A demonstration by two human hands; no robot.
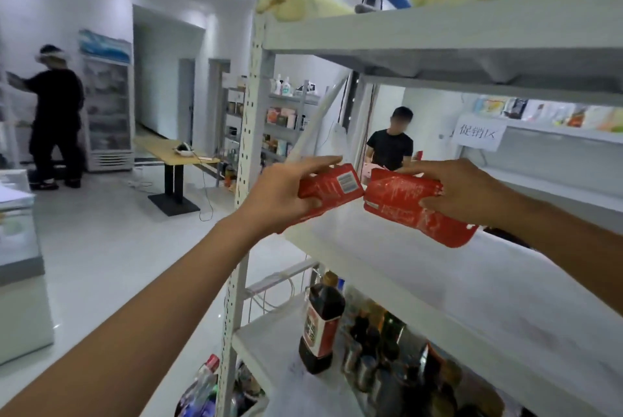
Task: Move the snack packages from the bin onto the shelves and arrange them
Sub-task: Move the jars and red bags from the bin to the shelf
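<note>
Red, crinkly and light: the left packet (333,189) and the right packet (394,197) hang just above the middle shelf (438,281), near its left end.
Both look like thin, soft film pouches that would flex and slip under the fingers. A pinch across the flat body, thumb on one face and fingers on the other, seems safer than a hold on a sealed edge. The left hand (286,194) grasps its packet that way, arm stretched up and forward, the pouch tilted toward the shelf. The right hand (465,194) clasps its packet from farther along the shelf, fingers curled over the front face. The packets' inner corners almost meet above the shelf.
</note>
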